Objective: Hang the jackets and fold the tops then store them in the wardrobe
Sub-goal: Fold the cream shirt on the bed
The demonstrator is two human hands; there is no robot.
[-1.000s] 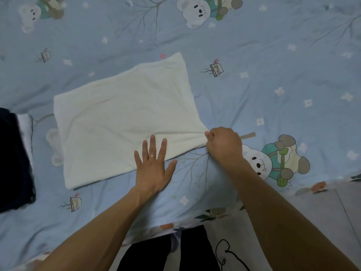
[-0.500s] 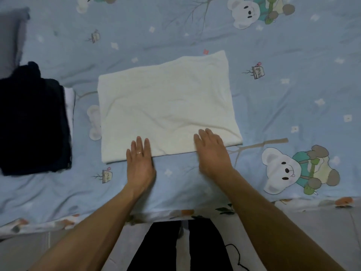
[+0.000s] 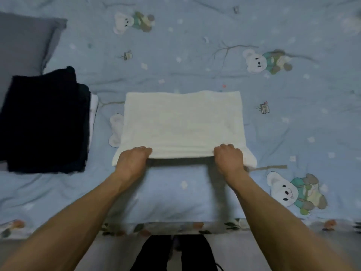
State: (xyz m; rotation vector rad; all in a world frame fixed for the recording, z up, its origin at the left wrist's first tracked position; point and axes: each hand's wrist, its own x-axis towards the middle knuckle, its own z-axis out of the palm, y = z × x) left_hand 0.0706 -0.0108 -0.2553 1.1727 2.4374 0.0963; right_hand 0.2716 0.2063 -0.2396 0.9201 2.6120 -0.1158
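Observation:
A cream folded top point(image 3: 181, 122) lies on the blue bear-print bed sheet point(image 3: 195, 55) in the middle of the view. Its near edge is lifted off the sheet and casts a dark shadow beneath it. My left hand point(image 3: 132, 159) grips that near edge toward the left, fingers curled under the cloth. My right hand point(image 3: 229, 158) grips the same edge toward the right. Both forearms reach in from the bottom of the view.
A stack of dark folded clothes point(image 3: 45, 122) with a white layer showing at its right side lies to the left of the top. A grey pillow point(image 3: 25, 42) sits at the far left. The bed's near edge point(image 3: 175, 228) runs across below my arms.
My hands lay flat at the top's near edge before; now both have curled round that edge and raised it off the sheet. The view has shifted, bringing the dark stack and pillow further in.

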